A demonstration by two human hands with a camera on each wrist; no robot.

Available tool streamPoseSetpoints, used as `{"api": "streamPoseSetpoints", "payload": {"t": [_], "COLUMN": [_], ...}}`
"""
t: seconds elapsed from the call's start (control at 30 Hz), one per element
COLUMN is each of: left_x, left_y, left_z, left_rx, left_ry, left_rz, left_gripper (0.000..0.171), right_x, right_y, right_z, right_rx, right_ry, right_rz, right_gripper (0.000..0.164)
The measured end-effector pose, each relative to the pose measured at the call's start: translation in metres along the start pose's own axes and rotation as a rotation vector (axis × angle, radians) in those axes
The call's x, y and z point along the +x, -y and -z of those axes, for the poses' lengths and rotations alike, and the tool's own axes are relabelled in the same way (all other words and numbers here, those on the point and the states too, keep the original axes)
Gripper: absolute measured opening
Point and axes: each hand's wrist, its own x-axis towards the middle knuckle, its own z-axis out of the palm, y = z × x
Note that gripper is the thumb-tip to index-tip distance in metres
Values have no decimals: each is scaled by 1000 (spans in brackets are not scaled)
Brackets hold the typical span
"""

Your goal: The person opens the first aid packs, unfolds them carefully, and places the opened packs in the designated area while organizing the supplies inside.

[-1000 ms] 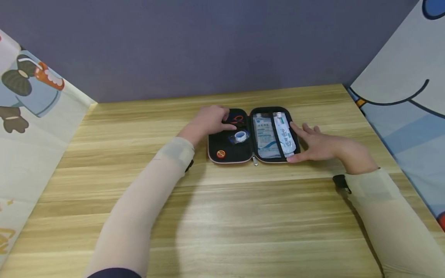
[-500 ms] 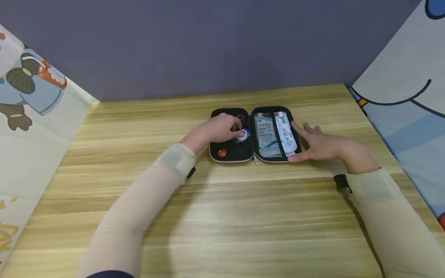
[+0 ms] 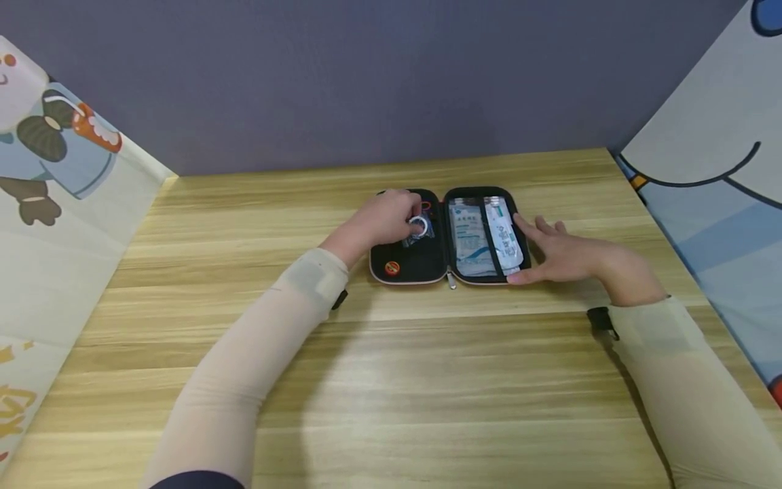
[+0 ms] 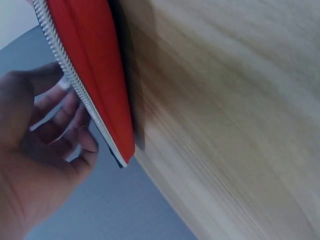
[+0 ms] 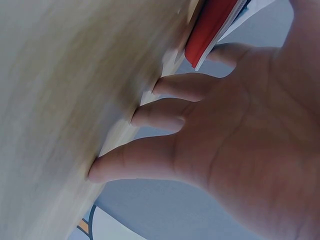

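Note:
An unzipped first-aid case (image 3: 415, 261) lies spread flat, black inside and red outside. Over its left half, my left hand (image 3: 386, 219) pinches a white roll of tape (image 3: 419, 224) in a clear bluish wrapper between thumb and fingers. In the left wrist view the curled left hand (image 4: 42, 145) reaches over the zipper edge, and the case hides most of the roll. My right hand (image 3: 565, 257) has its fingers spread at the right edge of the case. In the right wrist view, fingertips of the right hand (image 5: 235, 125) rest on the table beside the red shell.
Flat printed packets (image 3: 470, 234) sit under a black strap in the case's right half. A round orange badge (image 3: 392, 268) and an orange loop (image 3: 426, 205) show in the left half. The wooden table (image 3: 427, 380) meets a grey-blue wall (image 3: 391, 81) behind.
My left hand came down onto the roll of tape and took hold of it. The roll has since shifted slightly away and tilted up. My right hand stayed in place.

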Motion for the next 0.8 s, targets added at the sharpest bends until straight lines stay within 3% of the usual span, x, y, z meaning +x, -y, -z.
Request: {"api": "streamPoseSetpoints", "payload": {"t": [0.1, 0.2, 0.4, 0.57, 0.8], "left_x": [-2, -3, -4, -6, -6], "left_y": [0, 1, 2, 2, 0], "left_z": [0, -1, -3, -4, -5], "left_rx": [-11, -44, -94, -65, -61], "left_ry": [-26, -6, 64, 66, 75], "left_rz": [-3, 6, 47, 29, -14], "left_gripper": [26, 29, 56, 29, 42], "right_x": [0, 1, 1, 1, 1], "right_y": [0, -1, -3, -3, 0], "right_z": [0, -1, -2, -2, -1], "right_rx": [-2, -2, 4, 9, 4], "right_ry": [1, -1, -1, 0, -4], "right_rz": [0, 1, 0, -2, -1], "right_gripper": [133, 133, 134, 134, 133]}}
